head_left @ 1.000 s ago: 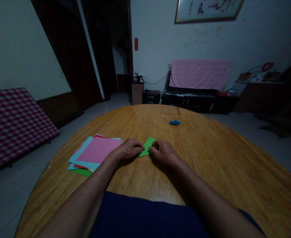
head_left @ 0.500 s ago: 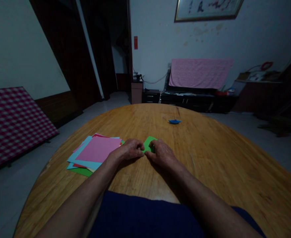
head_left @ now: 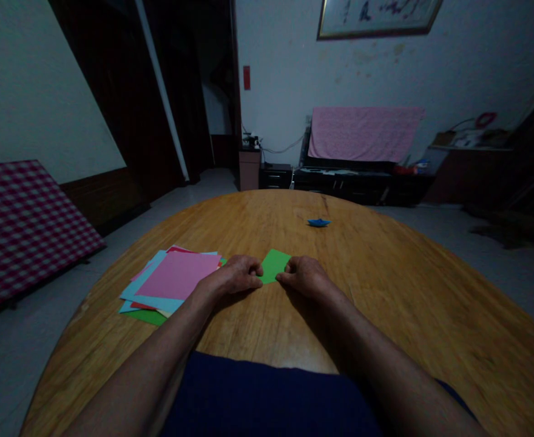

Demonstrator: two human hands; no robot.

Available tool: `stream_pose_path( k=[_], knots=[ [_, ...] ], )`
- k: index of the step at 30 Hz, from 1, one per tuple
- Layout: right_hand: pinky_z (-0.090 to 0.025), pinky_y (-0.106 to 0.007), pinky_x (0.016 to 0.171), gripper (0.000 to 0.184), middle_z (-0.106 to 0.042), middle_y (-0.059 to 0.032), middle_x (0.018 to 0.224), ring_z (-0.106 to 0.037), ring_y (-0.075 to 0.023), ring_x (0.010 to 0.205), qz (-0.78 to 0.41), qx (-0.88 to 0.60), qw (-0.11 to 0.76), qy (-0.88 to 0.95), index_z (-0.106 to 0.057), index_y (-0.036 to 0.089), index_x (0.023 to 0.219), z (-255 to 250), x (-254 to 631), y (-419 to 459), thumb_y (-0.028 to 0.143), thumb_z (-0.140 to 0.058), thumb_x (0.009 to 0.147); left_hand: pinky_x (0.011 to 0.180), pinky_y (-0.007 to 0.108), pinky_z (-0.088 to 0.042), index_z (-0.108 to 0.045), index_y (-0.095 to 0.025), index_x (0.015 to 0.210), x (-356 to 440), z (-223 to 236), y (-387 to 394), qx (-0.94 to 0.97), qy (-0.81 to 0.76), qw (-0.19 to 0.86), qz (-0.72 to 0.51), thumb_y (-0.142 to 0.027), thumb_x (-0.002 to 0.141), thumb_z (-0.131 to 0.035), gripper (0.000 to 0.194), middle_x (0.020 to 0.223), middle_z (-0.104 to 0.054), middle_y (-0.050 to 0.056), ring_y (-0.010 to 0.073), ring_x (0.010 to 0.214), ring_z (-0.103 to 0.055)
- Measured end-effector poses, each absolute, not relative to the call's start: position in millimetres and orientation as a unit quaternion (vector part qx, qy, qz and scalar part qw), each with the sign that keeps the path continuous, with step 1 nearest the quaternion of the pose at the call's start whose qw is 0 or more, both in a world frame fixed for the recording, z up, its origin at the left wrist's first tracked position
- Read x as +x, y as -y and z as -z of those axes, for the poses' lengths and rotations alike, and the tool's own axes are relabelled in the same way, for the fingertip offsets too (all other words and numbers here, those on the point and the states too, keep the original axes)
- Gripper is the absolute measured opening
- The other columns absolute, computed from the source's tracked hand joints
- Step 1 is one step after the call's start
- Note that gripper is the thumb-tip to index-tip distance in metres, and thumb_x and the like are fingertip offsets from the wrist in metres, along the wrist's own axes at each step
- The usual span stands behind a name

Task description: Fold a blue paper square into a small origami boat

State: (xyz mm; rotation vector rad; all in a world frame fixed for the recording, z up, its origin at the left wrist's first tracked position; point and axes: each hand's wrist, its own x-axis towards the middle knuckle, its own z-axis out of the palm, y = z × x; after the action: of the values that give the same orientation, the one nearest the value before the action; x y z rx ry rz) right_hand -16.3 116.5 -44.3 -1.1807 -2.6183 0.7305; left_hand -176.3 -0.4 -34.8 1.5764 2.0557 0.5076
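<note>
A piece of green paper (head_left: pixel 275 266) lies low over the table between my two hands, its far corner pointing away from me. My left hand (head_left: pixel 242 273) pinches its left edge between thumb and curled fingers. On the opposite side my right hand (head_left: pixel 307 275) has thumb and fingers closed on the right edge. The hands partly cover both sides of the sheet, so its full outline is hidden. Just left of my left hand is a stack of coloured paper (head_left: pixel 176 274), pink on top, with light blue, red and green edges sticking out.
The round wooden table (head_left: pixel 267 328) spreads out around my hands. A small blue paper boat (head_left: pixel 318 223) sits toward its far side. Beyond stand a low black cabinet (head_left: pixel 340 184) and a pink cloth (head_left: pixel 362 133). A checked cloth (head_left: pixel 25 230) hangs at the left.
My right hand has shifted to the right along the green paper, and more of the sheet shows between the hands. My left hand stays about where it was.
</note>
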Motion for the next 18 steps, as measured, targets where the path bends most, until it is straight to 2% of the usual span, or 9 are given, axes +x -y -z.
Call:
stream_pose_path(
  k=[8,13,15,18],
  knots=[
    [-0.033,-0.025,0.049,0.016,-0.062,-0.0013,0.061,-0.055,-0.0143,0.058,-0.258,-0.403,0.094,0.873,-0.062,0.020,0.066,46.3,-11.8,-127.3,0.034,-0.069,0.069,0.054,0.024,-0.033,-0.062,-0.018,0.092,-176.4,32.8,0.2,0.575,-0.755,0.257,-0.182,-0.031,0.068,-0.057,0.028,0.074,-0.061,-0.001,0.0123,0.063,-0.051],
    [-0.035,-0.023,0.051,0.007,-0.063,-0.0010,0.061,-0.056,-0.0139,0.057,-0.289,-0.401,0.105,0.863,-0.063,0.018,0.067,48.5,-9.0,-135.0,0.024,-0.066,0.069,0.054,0.024,-0.033,-0.062,-0.018,0.092,-175.6,32.7,0.6,0.582,-0.752,0.249,-0.184,-0.031,0.068,-0.057,0.028,0.075,-0.061,0.000,0.0126,0.063,-0.051],
    [-0.038,-0.023,0.053,0.004,-0.065,-0.0017,0.066,-0.058,-0.0142,0.061,-0.299,-0.395,0.134,0.858,-0.064,0.017,0.071,51.8,-6.7,-139.8,0.021,-0.062,0.071,0.054,0.024,-0.033,-0.063,-0.018,0.091,-175.6,33.0,0.7,0.584,-0.752,0.245,-0.183,-0.030,0.068,-0.057,0.027,0.075,-0.061,0.000,0.0129,0.064,-0.052],
    [-0.043,-0.024,0.066,0.017,-0.069,-0.0059,0.085,-0.062,-0.0168,0.077,-0.254,-0.377,0.245,0.857,-0.065,0.016,0.089,57.8,-4.2,-145.9,0.024,-0.053,0.080,0.054,0.024,-0.033,-0.063,-0.019,0.092,-175.0,32.3,1.0,0.586,-0.757,0.232,-0.174,-0.029,0.068,-0.056,0.028,0.077,-0.063,0.000,0.0138,0.065,-0.053]
  ],
)
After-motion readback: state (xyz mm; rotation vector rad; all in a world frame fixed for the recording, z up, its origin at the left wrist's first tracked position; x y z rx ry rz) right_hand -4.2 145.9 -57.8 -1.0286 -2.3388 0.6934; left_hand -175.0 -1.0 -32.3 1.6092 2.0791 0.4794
